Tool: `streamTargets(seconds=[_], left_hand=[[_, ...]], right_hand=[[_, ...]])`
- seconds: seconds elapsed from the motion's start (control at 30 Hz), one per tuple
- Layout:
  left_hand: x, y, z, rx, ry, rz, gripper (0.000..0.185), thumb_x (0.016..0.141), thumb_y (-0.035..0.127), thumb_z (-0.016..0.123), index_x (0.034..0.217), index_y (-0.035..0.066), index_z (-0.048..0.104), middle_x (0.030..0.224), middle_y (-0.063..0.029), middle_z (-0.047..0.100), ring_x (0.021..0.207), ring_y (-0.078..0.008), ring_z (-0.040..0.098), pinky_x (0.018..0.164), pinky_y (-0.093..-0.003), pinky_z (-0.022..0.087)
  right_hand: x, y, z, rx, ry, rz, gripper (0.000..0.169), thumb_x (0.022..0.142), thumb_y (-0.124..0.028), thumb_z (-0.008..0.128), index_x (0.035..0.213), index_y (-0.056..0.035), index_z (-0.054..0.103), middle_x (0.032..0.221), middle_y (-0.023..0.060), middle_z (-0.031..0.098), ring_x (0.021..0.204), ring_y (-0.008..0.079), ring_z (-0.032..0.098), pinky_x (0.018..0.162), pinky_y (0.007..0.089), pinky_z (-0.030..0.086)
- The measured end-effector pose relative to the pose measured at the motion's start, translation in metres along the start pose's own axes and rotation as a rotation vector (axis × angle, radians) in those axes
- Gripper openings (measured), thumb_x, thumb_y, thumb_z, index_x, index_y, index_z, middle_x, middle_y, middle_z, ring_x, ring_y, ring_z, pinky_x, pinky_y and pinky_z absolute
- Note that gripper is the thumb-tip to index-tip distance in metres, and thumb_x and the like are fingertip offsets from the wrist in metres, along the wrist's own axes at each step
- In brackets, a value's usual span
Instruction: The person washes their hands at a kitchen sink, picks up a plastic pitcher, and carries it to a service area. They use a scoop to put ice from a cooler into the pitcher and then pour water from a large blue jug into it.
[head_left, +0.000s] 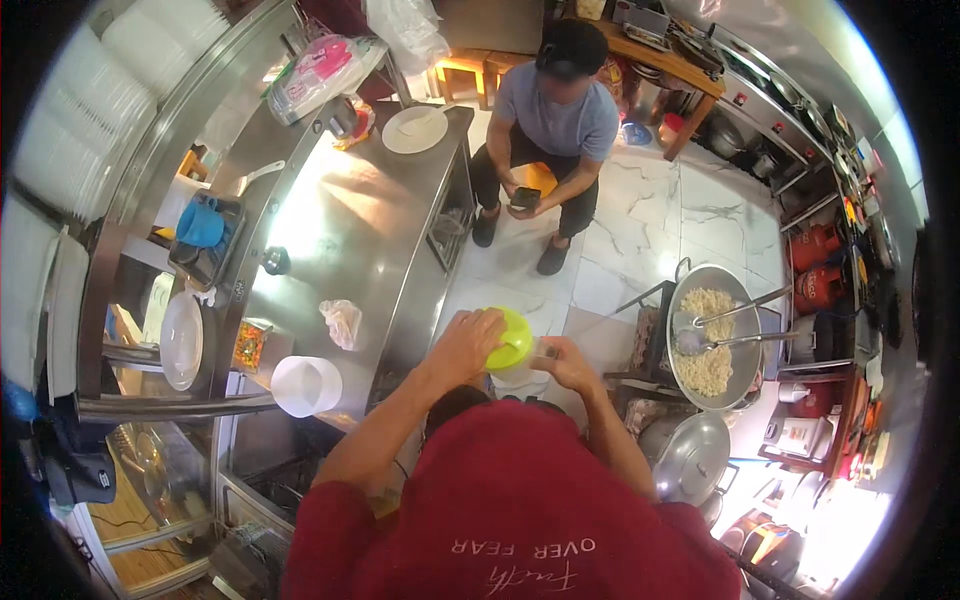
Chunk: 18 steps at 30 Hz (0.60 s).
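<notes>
Just in front of my body is a round lime-green plastic lid (514, 339). My left hand (474, 339) grips it from the left, fingers over its top. On the right side, my right hand (568, 362) holds a translucent piece (541, 352) beside the lid, possibly the handle of a clear container. Blur and the lid hide most of that container. To the left, a white plastic tub (306, 385) stands on the steel counter (367, 225), with a crumpled plastic bag (341, 324) farther along.
A seated person (559, 120) ahead holds a phone (525, 198). At right, a large wok (739, 300) contains noodles (705, 373) and two metal utensils, near a lidded pot (694, 457). A white plate (414, 130) and a tray of chopped vegetables (249, 345) are at left.
</notes>
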<state>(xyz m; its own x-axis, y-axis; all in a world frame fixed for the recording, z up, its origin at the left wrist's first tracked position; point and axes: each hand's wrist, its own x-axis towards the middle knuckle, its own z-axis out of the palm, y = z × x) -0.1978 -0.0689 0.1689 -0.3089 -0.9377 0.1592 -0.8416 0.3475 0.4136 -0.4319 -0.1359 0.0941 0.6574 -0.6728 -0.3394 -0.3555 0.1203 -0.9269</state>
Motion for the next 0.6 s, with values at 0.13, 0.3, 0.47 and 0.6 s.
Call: streamTargets(seconds=[0.13,0.3,0.47,0.6], left_hand=[[0.036,-0.042,-0.025,-0.089,0.159,-0.022,0.025,0.086,0.013,0.062,0.109,0.003,0.055,0.115,-0.0143,0.056,0.107,-0.0337,0.055,0.091,-0.0445,0.042],[0.054,-0.119,-0.050,-0.089,0.340,-0.234,0.026,0.085,0.011,0.063,0.108,0.003,0.055,0.112,-0.0175,0.056,0.105,-0.0385,0.055,0.089,-0.0480,0.044],[0.022,-0.225,-0.032,-0.037,0.428,-0.591,0.025,0.087,0.011,0.062,0.107,-0.001,0.054,0.105,-0.0220,0.057,0.098,-0.0402,0.056,0.085,-0.0465,0.046],[-0.018,-0.326,0.021,-0.134,0.600,-0.760,0.016,0.088,0.012,0.065,0.100,0.002,0.062,0.096,-0.0140,0.067,0.080,-0.0265,0.064,0.068,-0.0398,0.051]], right_hand=[[0.025,0.019,-0.011,0.054,0.122,0.086,0.029,0.077,-0.016,0.070,0.099,0.0029,0.068,0.087,0.0048,0.068,0.081,0.0135,0.059,0.075,0.0303,0.047],[0.059,0.041,-0.020,0.313,0.368,0.057,0.026,0.073,-0.017,0.071,0.091,0.0024,0.069,0.080,0.0044,0.064,0.076,0.0144,0.056,0.072,0.0302,0.045],[0.092,0.031,-0.027,0.417,0.560,0.078,0.021,0.078,-0.022,0.068,0.080,-0.0012,0.064,0.078,0.0038,0.060,0.074,0.0142,0.054,0.073,0.0295,0.041],[0.117,0.040,-0.027,0.576,0.708,-0.041,0.039,0.089,-0.039,0.064,0.070,-0.0058,0.056,0.068,0.0027,0.053,0.071,0.0153,0.053,0.074,0.0306,0.040]])
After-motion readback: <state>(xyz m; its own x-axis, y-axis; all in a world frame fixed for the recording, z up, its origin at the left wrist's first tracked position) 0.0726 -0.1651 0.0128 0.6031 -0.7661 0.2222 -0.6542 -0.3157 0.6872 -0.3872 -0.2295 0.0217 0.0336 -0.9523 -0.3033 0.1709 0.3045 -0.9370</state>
